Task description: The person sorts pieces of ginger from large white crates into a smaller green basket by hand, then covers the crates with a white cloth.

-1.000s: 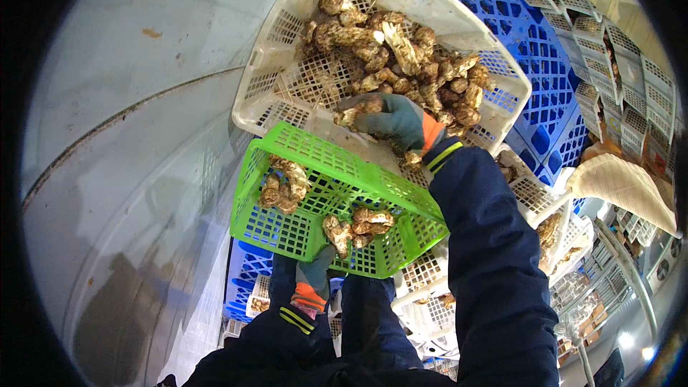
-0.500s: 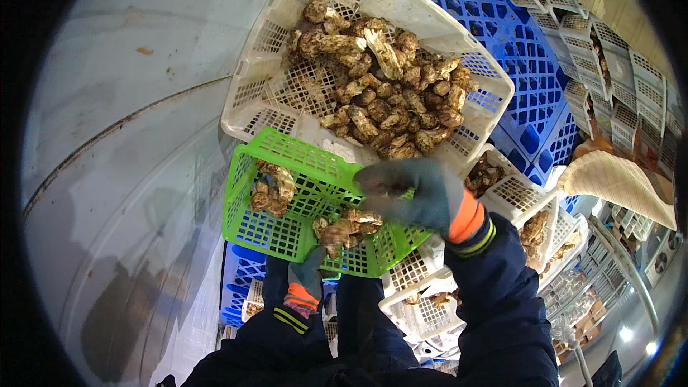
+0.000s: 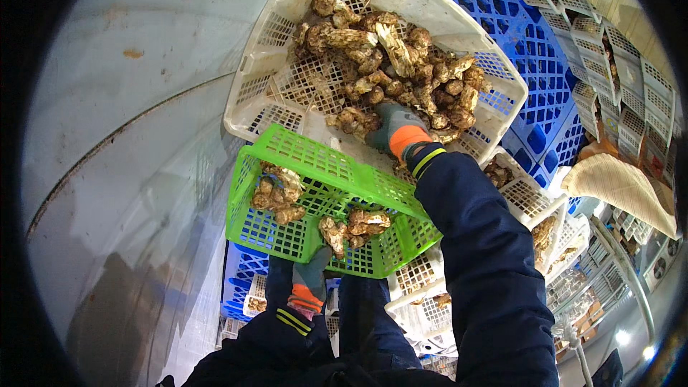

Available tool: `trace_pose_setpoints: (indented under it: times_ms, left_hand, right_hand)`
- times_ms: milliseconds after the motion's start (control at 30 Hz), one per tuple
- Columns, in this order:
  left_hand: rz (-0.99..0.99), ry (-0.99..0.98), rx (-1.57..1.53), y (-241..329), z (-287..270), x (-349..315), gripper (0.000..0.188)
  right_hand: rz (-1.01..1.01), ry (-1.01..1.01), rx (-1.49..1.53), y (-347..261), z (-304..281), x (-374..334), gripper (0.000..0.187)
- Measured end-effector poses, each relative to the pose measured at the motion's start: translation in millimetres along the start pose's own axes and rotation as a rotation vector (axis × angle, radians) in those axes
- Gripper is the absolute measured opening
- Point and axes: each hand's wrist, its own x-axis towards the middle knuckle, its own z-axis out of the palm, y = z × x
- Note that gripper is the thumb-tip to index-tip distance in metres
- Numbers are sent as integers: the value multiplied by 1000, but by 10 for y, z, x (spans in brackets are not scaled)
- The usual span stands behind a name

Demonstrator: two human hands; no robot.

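The mushrooms (image 3: 398, 50) lie heaped in a white crate (image 3: 315, 127) of stiff, perforated plastic, its inner walls stained with dirt; they are knobbly and stubby, with brown, soil-crusted caps and paler, fibrous stems, and one broad cream stem lies atop the pile; the right hand (image 3: 398, 129), in a grey knitted-looking glove with an orange cuff, reaches into the near side of this heap, but its fingers are hidden, and I cannot tell whether they are spread or pinching; a smaller green basket (image 3: 351, 172), glossy and latticed, sits tilted in front of the crate, with a clump of mushrooms at its left end and another near its middle; the left hand (image 3: 310, 272), gloved alike, touches the basket's near edge, its fingers partly hidden, so I cannot tell how tightly they close.

The padded dark sleeve (image 3: 494, 244) covers the basket's right end and part of the crate's near corner; the basket's far wall overlaps the crate's near side; a blue lattice (image 3: 537, 93) lies beyond, a smooth grey wall (image 3: 129, 136) rises at left, and white baskets (image 3: 634, 122) stand stacked at right.
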Motion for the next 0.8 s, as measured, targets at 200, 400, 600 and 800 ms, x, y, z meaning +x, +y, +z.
trace_pose_setpoints:
  times_ms: [200, 400, 600, 800]
  left_hand:
    - [193, 28, 76, -6, -9, 5, 33]
    - [132, 21, 79, 11, 10, -5, 36]
    - [60, 13, 24, 86, 143, -76, 34]
    - [37, 52, 42, -47, -68, 35, 37]
  right_hand:
    - [-484, 61, 720, -243, -366, -84, 63]
    - [-190, 491, 82, 101, -326, 106, 34]
    - [-220, 590, -359, 194, 154, 684, 35]
    - [-297, 436, 60, 201, -70, 386, 39]
